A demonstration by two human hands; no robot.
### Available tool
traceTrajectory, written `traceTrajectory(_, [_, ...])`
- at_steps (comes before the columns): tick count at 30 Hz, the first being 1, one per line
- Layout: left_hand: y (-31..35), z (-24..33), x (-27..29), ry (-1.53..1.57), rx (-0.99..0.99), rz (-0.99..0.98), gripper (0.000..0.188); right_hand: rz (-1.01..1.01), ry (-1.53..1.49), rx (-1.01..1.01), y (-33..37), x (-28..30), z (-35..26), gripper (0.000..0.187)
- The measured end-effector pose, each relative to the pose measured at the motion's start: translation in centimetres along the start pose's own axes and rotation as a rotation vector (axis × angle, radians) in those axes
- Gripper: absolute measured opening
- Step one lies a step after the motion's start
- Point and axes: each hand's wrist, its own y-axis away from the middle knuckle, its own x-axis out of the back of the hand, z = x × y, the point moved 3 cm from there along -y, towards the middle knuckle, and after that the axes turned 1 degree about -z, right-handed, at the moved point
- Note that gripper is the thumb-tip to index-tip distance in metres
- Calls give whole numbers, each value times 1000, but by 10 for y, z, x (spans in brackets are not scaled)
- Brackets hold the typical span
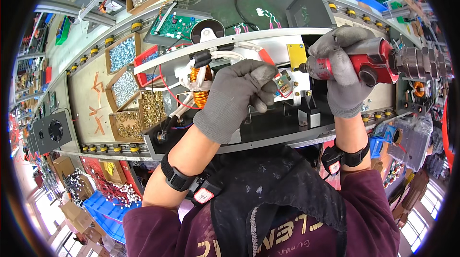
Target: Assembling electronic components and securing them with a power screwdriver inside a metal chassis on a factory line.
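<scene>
A dark metal chassis [278, 134] lies in front of me, holding a copper-wound coil [200, 89], a black ring-shaped part [207, 31], a yellow plate [295, 55] and a small circuit board [284, 83]. My right hand [342, 72] is wrapped round a red air screwdriver [369, 60]. The tool lies nearly level, its narrow tip pointing left beside the yellow plate. Over the chassis, my left hand [239, 91] has its fingers curled and pressed together, close to the small board. Whatever those fingers may hold is hidden. Both hands wear grey gloves.
Cardboard boxes of silver screws [125, 87] and brass-coloured fasteners [152, 106] stand left of the chassis, near a red tray [143, 63]. Copper strips [97, 87] lie farther left. Rollers [117, 148] line the bench edges. A green circuit board [175, 27] sits behind the frame bar.
</scene>
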Motion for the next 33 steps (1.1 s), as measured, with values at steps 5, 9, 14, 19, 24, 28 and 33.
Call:
traceTrajectory(5, [-7, -2, -6, 1, -253, 97, 29, -33, 108, -82, -2, -3, -7, 27])
traceTrajectory(9, [-11, -2, -7, 87, -168, 98, 30, -57, 1, 10, -6, -5, -31, 37])
traceTrajectory(14, [-16, -6, -13, 195, 17, 104, 39, -295, -403, 210, -13, -4, -56, 39])
traceTrajectory(19, [-20, -8, -18, 180, 93, 69, 43, -283, -278, 257, -12, -5, -54, 40])
traceTrajectory(24, [-25, -7, -19, 195, 92, 38, 46, -297, -267, 250, -15, -6, -50, 41])
traceTrajectory(28, [-29, -5, -19, 164, 114, 9, 49, -318, -262, 242, -18, -6, -47, 42])
traceTrajectory(33, [-29, -4, -17, 82, 182, -8, 55, -375, -258, 239, -28, -5, -41, 42])
